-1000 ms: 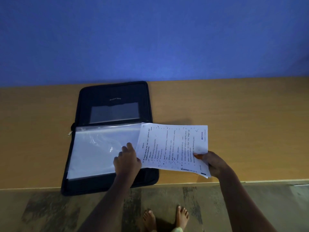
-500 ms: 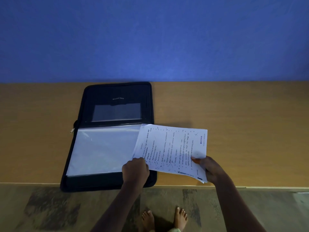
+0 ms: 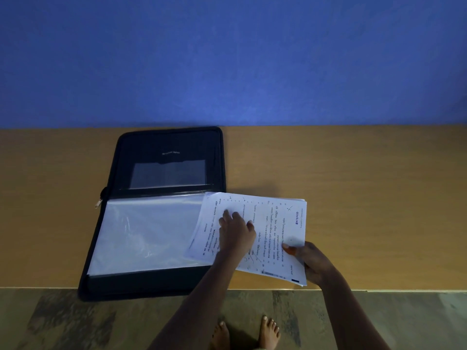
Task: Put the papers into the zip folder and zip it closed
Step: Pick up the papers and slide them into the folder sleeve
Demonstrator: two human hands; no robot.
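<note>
A plain blue wall [image 3: 227, 59] rises behind a long tan wooden tabletop [image 3: 366, 173], whose near edge borders a mottled stone floor [image 3: 75, 322]. On the tabletop's left half a black fabric zip folder [image 3: 141, 281] lies opened flat, its far panel carrying a small clear window pocket [image 3: 168, 174] and its near panel covered by a large translucent plastic sleeve [image 3: 146, 236]; a pale zip pull [image 3: 98, 203] projects at the left of the hinge. A thin sheaf of white printed papers [image 3: 278, 231] lies tilted, its left end overlapping the sleeve's right edge and its right end extending beyond the folder over the tabletop. The left hand [image 3: 236, 229] rests palm-down with fingers spread on the sheaf, pressing rather than gripping; the right hand [image 3: 312, 262] pinches the near right corner between thumb and fingers. The sheets are judged light, limp and prone to fanning or buckling, so support at two opposite edges should keep them squared for insertion. The folder remains unzipped.
</note>
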